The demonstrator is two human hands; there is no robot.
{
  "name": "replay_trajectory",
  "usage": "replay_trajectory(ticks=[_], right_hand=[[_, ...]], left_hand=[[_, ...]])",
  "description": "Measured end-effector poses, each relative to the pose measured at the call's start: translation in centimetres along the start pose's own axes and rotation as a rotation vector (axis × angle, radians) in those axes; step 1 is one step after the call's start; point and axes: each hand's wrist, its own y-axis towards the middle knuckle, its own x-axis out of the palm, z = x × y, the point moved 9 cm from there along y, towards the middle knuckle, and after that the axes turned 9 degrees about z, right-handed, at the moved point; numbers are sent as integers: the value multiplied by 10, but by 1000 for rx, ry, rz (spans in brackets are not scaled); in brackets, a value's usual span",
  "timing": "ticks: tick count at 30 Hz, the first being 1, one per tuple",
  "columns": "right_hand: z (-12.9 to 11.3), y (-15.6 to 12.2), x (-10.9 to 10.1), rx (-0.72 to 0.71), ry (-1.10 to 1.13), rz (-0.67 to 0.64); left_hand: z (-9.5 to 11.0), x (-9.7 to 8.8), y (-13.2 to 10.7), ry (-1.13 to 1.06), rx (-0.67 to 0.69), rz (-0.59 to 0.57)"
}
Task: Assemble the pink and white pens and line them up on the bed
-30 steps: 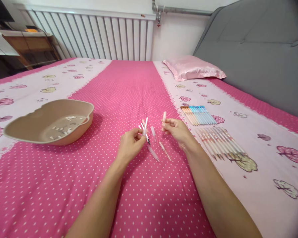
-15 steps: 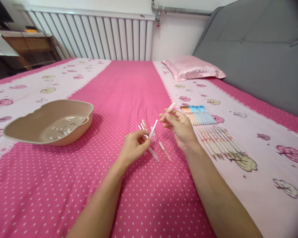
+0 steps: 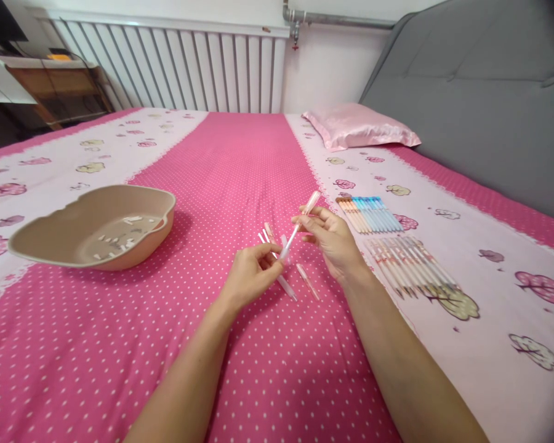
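Observation:
My left hand (image 3: 252, 274) is closed in a pinch on a pen's pale front piece, from which a thin white refill (image 3: 294, 234) sticks up at a slant. My right hand (image 3: 337, 246) pinches a translucent pink pen barrel (image 3: 311, 201), tilted in line with the refill. The refill's upper end meets the barrel's lower end at my right fingertips; how far inside it reaches is hidden. Under my hands lie loose pen parts: a pinkish piece (image 3: 268, 231), a pale tube (image 3: 287, 287) and a slim pink-tipped piece (image 3: 308, 281). My left fingers partly cover some of them.
To the left, a beige basin (image 3: 37, 243) holds several small white pieces. At right are a row of blue and peach pens (image 3: 369, 215) and a row of whitish patterned pens (image 3: 410, 266). A pink pillow (image 3: 360, 125) rests near the grey headboard (image 3: 480, 104).
The barrel in my right hand has come down and left onto the refill, closing the gap between them. My left hand has barely moved.

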Motion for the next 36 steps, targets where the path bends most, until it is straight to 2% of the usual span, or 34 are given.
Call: replay_trajectory(ticks=[6,15,36], right_hand=[[2,-3,9,28,-11,-66],[3,-9,17,50,-38,-146],[1,-9,17,39,-65,-152]], left_hand=[[-3,0,0,-56,-21,-1],[5,5,-2,-258,-78,-89],[6,6,-3,-306,-104,-106]])
